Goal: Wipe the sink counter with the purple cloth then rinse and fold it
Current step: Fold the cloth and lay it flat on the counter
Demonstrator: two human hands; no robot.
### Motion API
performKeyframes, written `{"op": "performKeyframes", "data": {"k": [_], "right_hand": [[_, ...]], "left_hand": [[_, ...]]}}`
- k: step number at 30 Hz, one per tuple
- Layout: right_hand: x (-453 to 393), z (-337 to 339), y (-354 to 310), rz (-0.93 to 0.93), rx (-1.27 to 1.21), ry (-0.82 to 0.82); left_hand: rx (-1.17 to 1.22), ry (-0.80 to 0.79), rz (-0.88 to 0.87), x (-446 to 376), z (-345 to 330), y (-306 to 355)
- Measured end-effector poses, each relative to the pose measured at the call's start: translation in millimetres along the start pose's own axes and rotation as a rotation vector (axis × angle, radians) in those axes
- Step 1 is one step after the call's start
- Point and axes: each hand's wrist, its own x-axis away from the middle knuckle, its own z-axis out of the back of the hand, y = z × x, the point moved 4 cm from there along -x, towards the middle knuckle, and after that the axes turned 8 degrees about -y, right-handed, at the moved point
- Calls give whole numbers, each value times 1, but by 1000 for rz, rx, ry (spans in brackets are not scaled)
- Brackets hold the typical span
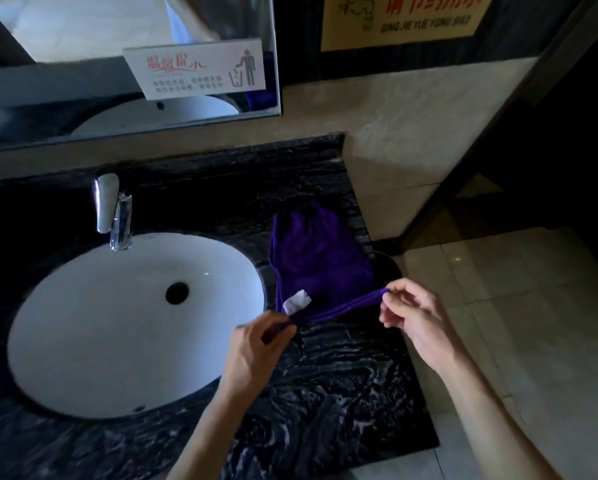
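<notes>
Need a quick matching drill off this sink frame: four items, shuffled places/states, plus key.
Items
1. purple cloth
2. faucet
3. left hand
4. right hand

Places/states
A. pinches the cloth's near right corner
B. stands behind the basin
C. spread on the counter, right of the basin
D. pinches the near edge by the white tag

Pairs: 1-C, 2-B, 3-D, 4-A

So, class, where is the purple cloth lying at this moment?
In the head view, the purple cloth lies on the dark counter right of the white sink, its near edge pinched by the left hand and right hand.
</notes>
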Motion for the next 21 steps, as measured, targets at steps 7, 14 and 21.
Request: {"op": "performKeyframes", "data": {"k": [7, 14, 21], "right_hand": [[69, 9, 67, -205, 156, 182], [80, 5, 77, -178, 685, 186], [82, 1, 80, -111, 842, 224]], "left_hand": [[-11, -120, 100, 70, -52, -39], [31, 11, 378, 79, -62, -50], [-113, 51, 514, 75, -69, -37]]}}
